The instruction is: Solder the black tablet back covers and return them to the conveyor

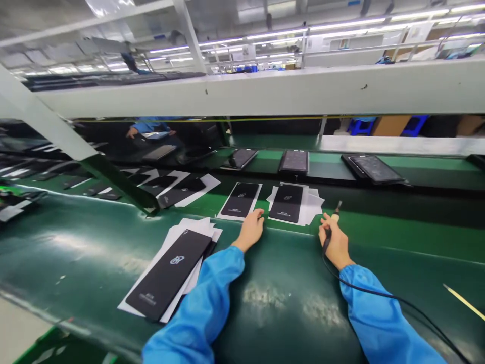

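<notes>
My left hand (250,230) is over the near edge of the green belt, fingers loosely bent and apart, with nothing visible in them. Just beyond it lies a black tablet back cover (239,200) on white paper. My right hand (336,242) grips a soldering iron (335,214), its metal tip pointing up and away; a black cord (379,291) trails from it over my sleeve. Between and beyond my hands is another back cover (287,202) on several fanned white sheets. Left of my left forearm, a larger-looking back cover (170,273) rests on stacked paper on the green bench mat.
Tablets (294,161) lie spaced along a raised rear shelf. More covers and papers (185,189) line the belt to the left, behind a slanted post (117,177). A yellow stick (464,302) is at right. Across the line shows a co-worker's blue sleeve (147,125).
</notes>
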Action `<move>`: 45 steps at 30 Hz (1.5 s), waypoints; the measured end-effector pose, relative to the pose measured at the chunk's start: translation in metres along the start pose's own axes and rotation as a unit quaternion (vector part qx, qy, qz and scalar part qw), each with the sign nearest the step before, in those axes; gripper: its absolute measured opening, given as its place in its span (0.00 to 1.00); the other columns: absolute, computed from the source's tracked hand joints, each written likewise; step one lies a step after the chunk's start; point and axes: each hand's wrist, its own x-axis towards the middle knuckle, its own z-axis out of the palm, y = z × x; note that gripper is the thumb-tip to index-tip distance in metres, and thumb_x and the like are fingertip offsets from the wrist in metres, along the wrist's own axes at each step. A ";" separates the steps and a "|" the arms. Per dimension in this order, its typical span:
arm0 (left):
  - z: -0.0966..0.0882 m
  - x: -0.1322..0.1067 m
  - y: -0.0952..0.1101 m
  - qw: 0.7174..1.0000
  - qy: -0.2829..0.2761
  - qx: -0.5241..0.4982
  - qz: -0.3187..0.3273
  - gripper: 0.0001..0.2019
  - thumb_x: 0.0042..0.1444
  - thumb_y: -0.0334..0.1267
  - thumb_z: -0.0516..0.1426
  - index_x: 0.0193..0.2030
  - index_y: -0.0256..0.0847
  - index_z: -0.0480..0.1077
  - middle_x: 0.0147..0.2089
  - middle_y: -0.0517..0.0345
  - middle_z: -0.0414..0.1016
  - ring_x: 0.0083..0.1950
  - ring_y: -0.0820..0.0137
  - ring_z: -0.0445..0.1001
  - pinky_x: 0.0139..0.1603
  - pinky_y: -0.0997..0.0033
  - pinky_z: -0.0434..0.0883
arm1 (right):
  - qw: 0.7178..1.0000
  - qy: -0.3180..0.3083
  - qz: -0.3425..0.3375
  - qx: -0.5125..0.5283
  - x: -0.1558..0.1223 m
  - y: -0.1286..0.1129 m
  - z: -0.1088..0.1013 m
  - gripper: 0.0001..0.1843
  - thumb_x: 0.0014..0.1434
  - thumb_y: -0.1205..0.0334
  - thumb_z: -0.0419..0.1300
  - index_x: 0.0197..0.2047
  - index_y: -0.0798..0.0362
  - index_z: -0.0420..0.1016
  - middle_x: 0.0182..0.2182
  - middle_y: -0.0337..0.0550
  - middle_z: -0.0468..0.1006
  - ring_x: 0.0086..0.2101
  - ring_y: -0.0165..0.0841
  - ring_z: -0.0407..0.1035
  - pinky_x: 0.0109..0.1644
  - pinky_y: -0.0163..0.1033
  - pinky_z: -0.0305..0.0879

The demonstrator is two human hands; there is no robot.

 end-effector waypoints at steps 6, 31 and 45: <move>0.044 -0.008 -0.004 0.998 0.057 -0.042 0.001 0.16 0.59 0.25 0.52 0.50 0.40 0.73 0.48 0.46 0.79 0.52 0.58 0.76 0.58 0.56 0.70 | 0.995 -0.071 0.007 -0.065 0.023 -0.033 0.039 0.10 0.61 0.56 0.58 0.44 0.49 0.65 0.61 0.57 0.70 0.56 0.48 0.69 0.56 0.50 0.67; 0.036 -0.006 -0.017 0.980 0.080 -0.181 -0.016 0.13 0.59 0.25 0.52 0.44 0.42 0.74 0.45 0.49 0.79 0.46 0.60 0.77 0.55 0.59 0.71 | 0.970 -0.002 0.078 -0.229 0.054 -0.048 0.036 0.12 0.63 0.53 0.56 0.45 0.52 0.68 0.27 0.40 0.71 0.27 0.35 0.66 0.36 0.39 0.58; 0.030 -0.021 0.015 0.936 0.047 -0.347 -0.042 0.11 0.60 0.32 0.56 0.50 0.41 0.72 0.54 0.46 0.75 0.56 0.61 0.72 0.65 0.58 0.64 | 0.969 0.224 -0.017 -0.100 0.067 -0.023 -0.082 0.10 0.61 0.53 0.53 0.34 0.50 0.66 0.33 0.44 0.71 0.34 0.38 0.71 0.43 0.43 0.67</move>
